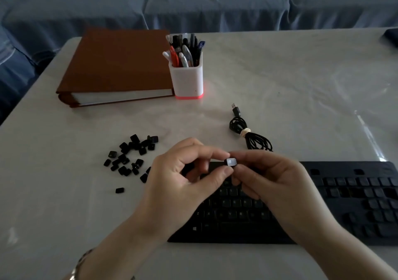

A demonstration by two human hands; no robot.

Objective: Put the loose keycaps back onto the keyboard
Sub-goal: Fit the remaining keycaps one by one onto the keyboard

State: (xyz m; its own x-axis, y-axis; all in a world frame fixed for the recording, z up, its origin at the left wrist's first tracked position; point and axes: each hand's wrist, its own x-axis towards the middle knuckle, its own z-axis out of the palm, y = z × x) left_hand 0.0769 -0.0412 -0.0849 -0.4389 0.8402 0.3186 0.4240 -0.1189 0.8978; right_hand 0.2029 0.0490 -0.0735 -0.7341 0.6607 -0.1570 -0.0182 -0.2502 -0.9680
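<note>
The person's left hand [183, 172] and right hand [277, 183] are bare, and both forearms are uncovered as far as the view reaches past the near edge of the table. The nail showing on the left thumb is short and plain. Around the left wrist sits a band [83, 262] of pale, silvery metal links, partly cut off by the bottom of the view; whether it is a bracelet or a watch strap cannot be told.

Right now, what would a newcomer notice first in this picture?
The left hand and right hand meet at the centre, above the black keyboard, pinching one keycap between them. Scattered loose keycaps lie on the table to the keyboard's left. Behind them sit a brown binder and a white pen holder.
</note>
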